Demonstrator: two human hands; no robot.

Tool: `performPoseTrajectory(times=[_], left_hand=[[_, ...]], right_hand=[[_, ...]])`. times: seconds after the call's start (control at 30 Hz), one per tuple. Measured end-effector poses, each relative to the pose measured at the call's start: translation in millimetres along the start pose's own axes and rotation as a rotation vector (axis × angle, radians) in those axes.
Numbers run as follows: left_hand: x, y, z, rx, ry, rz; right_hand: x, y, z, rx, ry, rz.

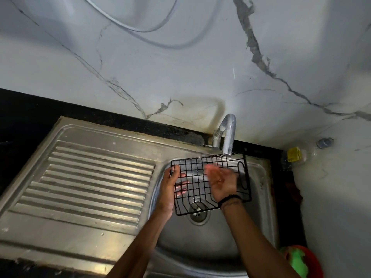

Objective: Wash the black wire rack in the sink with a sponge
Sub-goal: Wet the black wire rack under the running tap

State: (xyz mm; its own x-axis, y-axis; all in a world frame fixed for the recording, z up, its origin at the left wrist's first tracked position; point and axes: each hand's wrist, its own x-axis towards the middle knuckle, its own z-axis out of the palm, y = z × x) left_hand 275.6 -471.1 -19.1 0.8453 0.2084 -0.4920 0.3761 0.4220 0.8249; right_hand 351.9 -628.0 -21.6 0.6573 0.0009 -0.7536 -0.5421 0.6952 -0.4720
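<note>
Two bare forearms reach in from the lower edge, no sleeves in view on either; the right hand (219, 182) wears a thin ring on one finger, and below the fingers, at the wrist, sits a black corded wristband (228, 200) wound in a few strands; the left hand (169, 184) shows neither ring nor band.

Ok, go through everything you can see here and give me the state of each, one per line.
Black wire rack: held tilted over the basin under the spout.
Chrome tap: running thinly.
Steel sink: drain unplugged.
Left hand: gripping the rack's left edge.
Right hand: open, palm up, against the rack; no sponge.
</note>
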Motion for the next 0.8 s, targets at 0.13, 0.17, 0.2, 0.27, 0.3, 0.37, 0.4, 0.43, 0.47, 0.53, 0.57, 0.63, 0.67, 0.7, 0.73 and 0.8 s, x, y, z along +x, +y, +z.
performPoseTrajectory(times=[0.13, 0.17, 0.2, 0.27, 0.3, 0.37, 0.4, 0.43, 0.47, 0.53, 0.57, 0.63, 0.67, 0.7, 0.73, 0.8], left_hand=[[0, -2, 5, 0.082, -0.052, 0.037], [-1, -3, 6, 0.099, -0.052, 0.048], [-2, -4, 8, 0.112, -0.057, 0.05], [-4, -5, 10, 0.115, -0.072, 0.041], [-4, -5, 10, 0.102, -0.067, 0.039], [-2, -7, 7, 0.053, -0.032, 0.019], [-2, -8, 4, 0.028, -0.017, 0.007], [-1, -9, 1, 0.007, -0.005, -0.008], [0, -10, 0, -0.005, 0.003, -0.03], [-1, -10, -2, -0.037, 0.028, -0.06], [-2, -8, -1, -0.067, 0.049, -0.084], [-3, -7, 0, -0.149, 0.064, -0.132], [-4, -7, 0, -0.176, 0.075, -0.15], [-4, -7, -1, -0.2, 0.08, -0.163], [-5, -6, 0, -0.22, 0.065, -0.18], [-2, -12, -1, -0.288, 0.041, -0.217]], right_hand=[[-4, 10, -1, -0.33, -0.037, 0.062], [-1, 1, -3, -0.241, 0.0, 0.035], [1, -10, -5, -0.128, 0.04, 0.001], [4, -25, -3, 0.034, 0.094, -0.035], [3, -25, -1, 0.054, 0.083, -0.032], [-1, -19, 4, -0.012, 0.048, 0.002], [-1, -18, 6, -0.071, 0.039, 0.028], [-3, -17, 8, -0.136, 0.031, 0.049], [-5, -18, 11, -0.178, 0.019, 0.066], [-10, -18, 19, -0.125, -0.008, 0.069], [-11, -18, 24, -0.071, -0.019, 0.058], [-16, -20, 31, 0.025, -0.033, 0.024], [-18, -23, 34, 0.06, -0.032, 0.003], [-20, -26, 37, 0.104, -0.047, -0.019], [-24, -30, 40, 0.148, -0.073, -0.037], [-30, -38, 42, 0.168, -0.118, -0.053]])
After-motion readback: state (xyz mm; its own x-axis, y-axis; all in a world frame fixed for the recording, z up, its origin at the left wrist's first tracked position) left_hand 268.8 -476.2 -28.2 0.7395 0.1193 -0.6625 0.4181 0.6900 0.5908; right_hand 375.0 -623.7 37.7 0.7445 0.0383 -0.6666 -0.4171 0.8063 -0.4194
